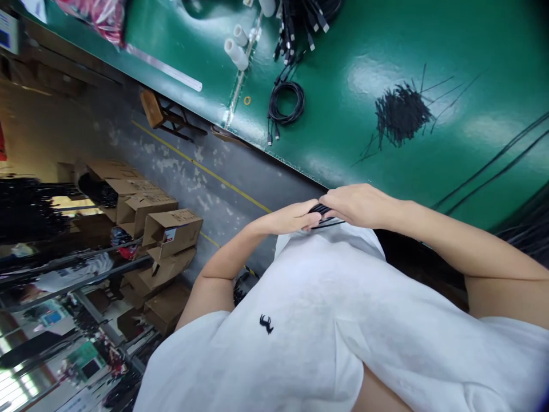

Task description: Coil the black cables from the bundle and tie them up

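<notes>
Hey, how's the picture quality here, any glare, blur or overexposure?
Head view: pale glare on the green tabletop near the black strands; head view, lower left: the bright area is washed out; head view, left edge: the dark bundle looks smeared; head view, middle: the black cable between left hand and right hand shows fairly clearly.

Ref: held cable bundle [322, 211]. Workbench [429, 28] spans 10 to 3; on it, looped USB cable [273, 106] at 11, cable-tie pile [402, 114] at 1. Floor: stool [151, 109] at 10. Cardboard boxes [182, 229] at 9.
</notes>
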The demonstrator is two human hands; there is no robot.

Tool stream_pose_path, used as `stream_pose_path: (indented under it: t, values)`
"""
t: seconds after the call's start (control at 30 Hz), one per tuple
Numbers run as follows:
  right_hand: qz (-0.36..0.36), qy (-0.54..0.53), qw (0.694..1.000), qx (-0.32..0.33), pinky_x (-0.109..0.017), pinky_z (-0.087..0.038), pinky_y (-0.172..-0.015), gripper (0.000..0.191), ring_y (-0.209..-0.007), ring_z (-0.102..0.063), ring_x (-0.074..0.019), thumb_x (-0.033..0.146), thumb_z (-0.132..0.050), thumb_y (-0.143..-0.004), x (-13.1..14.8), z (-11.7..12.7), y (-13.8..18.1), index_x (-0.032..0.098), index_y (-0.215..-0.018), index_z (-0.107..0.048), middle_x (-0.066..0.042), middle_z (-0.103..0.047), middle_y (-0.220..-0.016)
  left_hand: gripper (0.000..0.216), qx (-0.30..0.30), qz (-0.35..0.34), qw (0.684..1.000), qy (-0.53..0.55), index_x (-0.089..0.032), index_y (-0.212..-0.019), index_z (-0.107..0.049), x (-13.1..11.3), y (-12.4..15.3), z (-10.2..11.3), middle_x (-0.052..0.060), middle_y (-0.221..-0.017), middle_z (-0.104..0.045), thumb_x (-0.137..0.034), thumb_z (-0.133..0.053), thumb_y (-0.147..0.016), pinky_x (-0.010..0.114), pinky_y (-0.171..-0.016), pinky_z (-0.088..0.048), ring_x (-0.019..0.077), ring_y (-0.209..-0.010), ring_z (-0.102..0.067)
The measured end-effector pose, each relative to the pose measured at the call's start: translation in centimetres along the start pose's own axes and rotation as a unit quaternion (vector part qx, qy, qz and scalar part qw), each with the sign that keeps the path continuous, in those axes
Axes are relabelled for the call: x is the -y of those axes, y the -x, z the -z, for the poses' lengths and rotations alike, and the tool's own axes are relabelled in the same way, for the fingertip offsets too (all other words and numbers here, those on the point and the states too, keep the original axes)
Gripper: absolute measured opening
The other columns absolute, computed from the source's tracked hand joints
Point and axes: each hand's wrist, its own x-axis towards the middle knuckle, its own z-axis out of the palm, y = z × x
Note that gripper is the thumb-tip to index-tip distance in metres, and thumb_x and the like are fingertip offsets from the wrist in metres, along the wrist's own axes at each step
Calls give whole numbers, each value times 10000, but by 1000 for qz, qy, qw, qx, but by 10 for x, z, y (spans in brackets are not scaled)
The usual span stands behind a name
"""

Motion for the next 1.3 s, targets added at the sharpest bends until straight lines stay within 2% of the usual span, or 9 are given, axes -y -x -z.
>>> stream_pose_path:
  t: [0.23,0.4,0.5,0.63,0.83,0.93,1.03,1.13,1.3]
  values:
    - [5,-164,985,-42,-293,-345,-677,462,-820,-542,-172,563,-382,-1014,-45,-19,15,169,-1014,-625,-75,-647,-971,290,-100,36,994,27,-195,-816,-511,17,-12,-36,-28,-644,-563,-462,-555,-919,231,-585,-345,114,-589,-470]
    - [-352,-81,907,-216,-297,-309,-742,614,-869,-427,-160,577,-175,-1034,-184,-45,61,146,-986,-610,-97,-617,-907,403,-230,54,934,267,-202,-826,-493,31,-20,-43,-98,-529,-360,-592,-583,-878,209,-480,-285,69,-455,-290]
    - [-470,-23,862,-190,-296,-275,-743,624,-799,-318,-156,613,-146,-1007,-244,-63,76,159,-1011,-574,-87,-578,-891,417,-277,34,904,325,-195,-806,-498,28,-23,-42,-118,-506,-297,-582,-646,-846,193,-458,-274,47,-428,-237]
    - [-518,-44,844,-134,-282,-249,-735,345,-772,-253,-140,469,-434,-1031,-266,-72,74,147,-1012,-557,-89,-569,-1066,445,-289,16,896,337,-186,-795,-502,17,-34,-43,-118,-507,-301,-600,-661,-831,182,-445,-285,35,-423,-237]
    - [-550,-66,814,-178,-312,-267,-758,100,-774,-356,-144,154,-590,-918,-243,-43,90,107,-1001,-620,-151,-614,-1052,472,-303,-2,890,340,-194,-790,-481,7,-55,-36,-117,-520,-289,-630,-660,-816,185,-446,-273,35,-431,-241]
    - [-513,-166,793,-285,-303,-349,-759,188,-754,-469,-139,188,-591,-889,-185,-33,107,125,-1053,-657,-103,-637,-942,477,-302,-13,899,316,-201,-793,-465,2,-61,-32,-110,-541,-292,-645,-637,-826,195,-461,-275,41,-449,-247]
    - [-412,-429,767,-242,-285,-392,-654,240,-633,-500,-122,348,-696,-803,-99,-42,98,169,-963,-702,-27,-621,-779,481,-278,-25,921,272,-201,-803,-457,-2,-65,-32,-94,-574,-328,-657,-604,-845,212,-484,-283,48,-476,-275]
    - [-363,-612,677,-187,-264,-359,-579,304,-582,-450,-100,437,-761,-683,-36,-58,57,180,-827,-687,2,-599,-712,484,-216,-54,952,212,-192,-843,-481,-5,-67,-35,-71,-595,-373,-672,-497,-902,232,-522,-306,67,-512,-320]
    - [-294,-699,570,-316,-240,-326,-564,297,-570,-380,-77,425,-773,-642,-20,-55,-8,178,-702,-618,38,-487,-602,508,-168,-107,966,164,-176,-986,-500,3,-67,-37,-59,-617,-427,-670,-394,-943,249,-566,-344,86,-537,-363]
